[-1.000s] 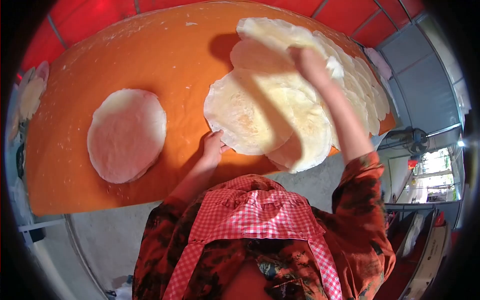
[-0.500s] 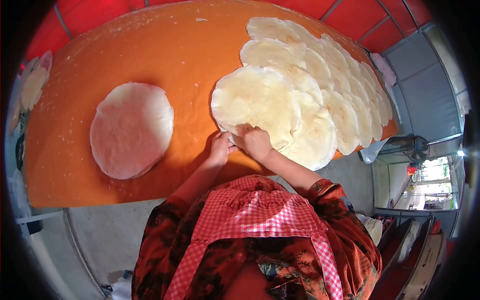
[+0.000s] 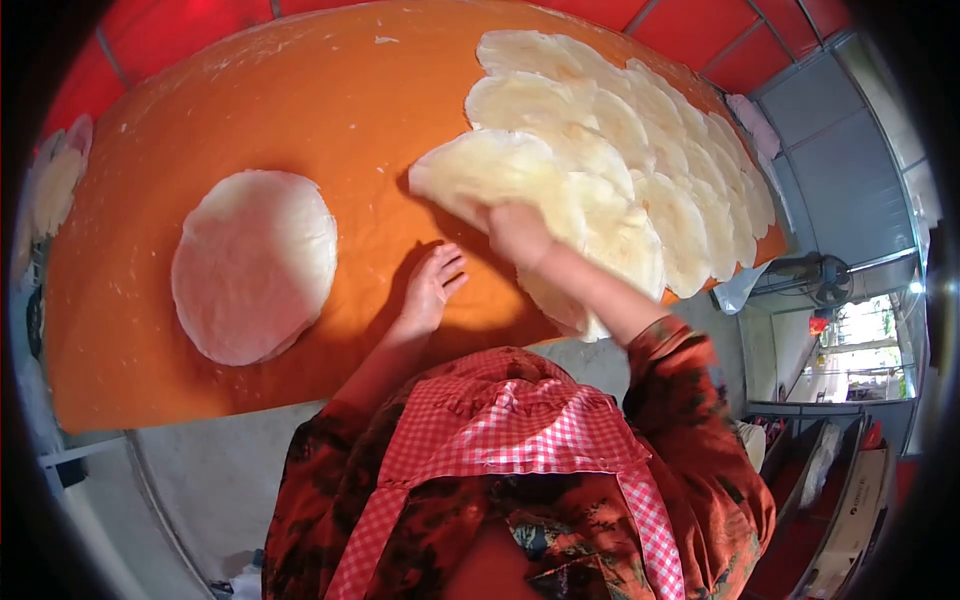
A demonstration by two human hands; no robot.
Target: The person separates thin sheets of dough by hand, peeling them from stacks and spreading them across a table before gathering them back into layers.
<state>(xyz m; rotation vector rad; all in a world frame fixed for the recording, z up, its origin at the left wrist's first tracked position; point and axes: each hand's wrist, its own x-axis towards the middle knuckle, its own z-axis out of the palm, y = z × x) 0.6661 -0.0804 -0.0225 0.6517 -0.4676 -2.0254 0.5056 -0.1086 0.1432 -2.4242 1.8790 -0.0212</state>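
My right hand (image 3: pixel 520 235) grips the near edge of a thin round flatbread (image 3: pixel 505 165), which is partly lifted and folded away from me. Its fingertips are blurred and partly hidden against the bread. Just left of it, my left hand (image 3: pixel 433 285) hovers over the orange tabletop (image 3: pixel 380 130), fingers apart and holding nothing. Under and beside the gripped flatbread lie other overlapping flatbreads (image 3: pixel 682 230), spread in rows to the right. A separate round of pale flatbread (image 3: pixel 255 265), seemingly a small stack, lies on the left of the table.
Red panels (image 3: pixel 190 40) border the table's far side. Beyond its right end are grey panels and a black fan (image 3: pixel 830 280). A cardboard box (image 3: pixel 850 510) stands at the lower right. More pale rounds (image 3: pixel 55 190) show at the far left.
My left hand has let go of the flatbread's near edge and moved back slightly, opening. My right hand has carried that edge up and away from me, folding the bread.
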